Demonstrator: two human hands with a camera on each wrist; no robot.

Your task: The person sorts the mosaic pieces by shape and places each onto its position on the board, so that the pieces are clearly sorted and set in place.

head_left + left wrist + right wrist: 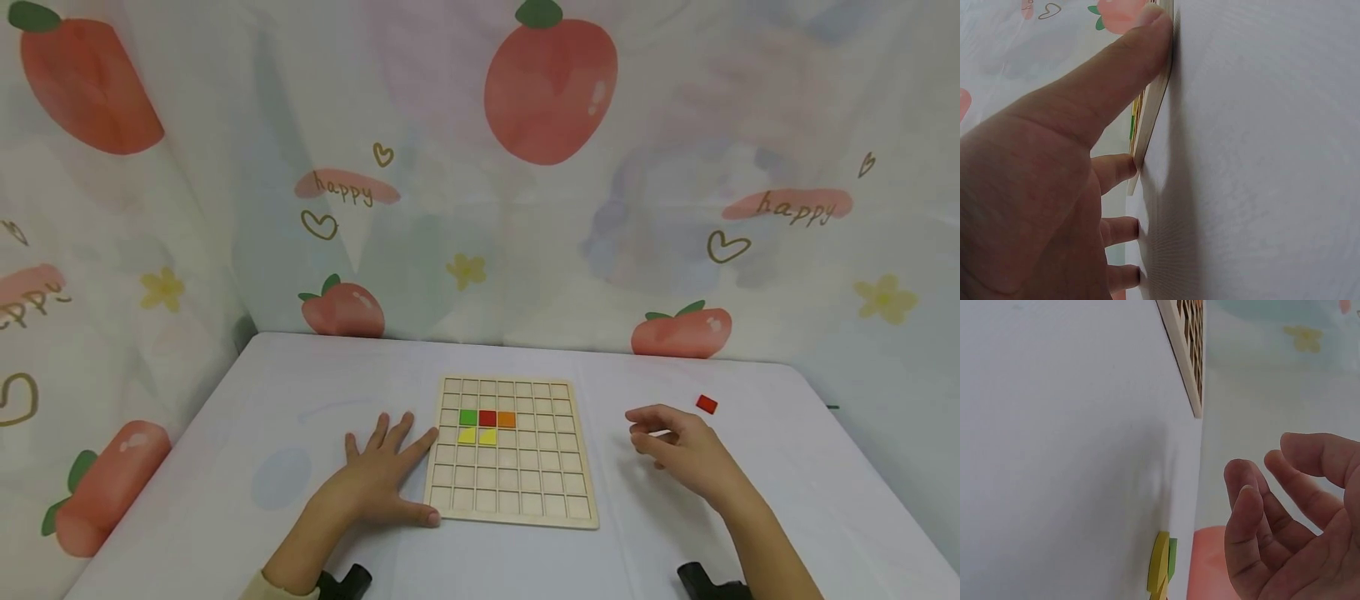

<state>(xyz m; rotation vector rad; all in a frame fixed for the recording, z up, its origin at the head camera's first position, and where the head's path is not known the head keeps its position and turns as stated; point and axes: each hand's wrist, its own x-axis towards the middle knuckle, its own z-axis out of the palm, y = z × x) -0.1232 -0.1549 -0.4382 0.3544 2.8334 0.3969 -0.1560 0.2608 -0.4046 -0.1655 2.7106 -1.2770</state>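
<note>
A pale wooden grid board (528,481) lies flat on the table. Green (468,417), red (487,418) and orange (507,420) square tiles sit side by side in one row of its cells. Below the green and red ones are two tiles showing yellow triangles (487,437). My left hand (382,483) is spread at the board's left side, with thumb and index fingertip touching its edge. To the right of the board, my right hand (678,446) hovers over the table, fingers loosely bent and holding nothing. Beyond it lies a loose red tile (707,404).
In the right wrist view, yellow (1159,562) and green (1172,557) pieces lie on the table; the head view does not show them. Black wrist devices (347,582) sit under both wrists. A fruit-printed cloth (480,217) hangs behind the white table (225,467).
</note>
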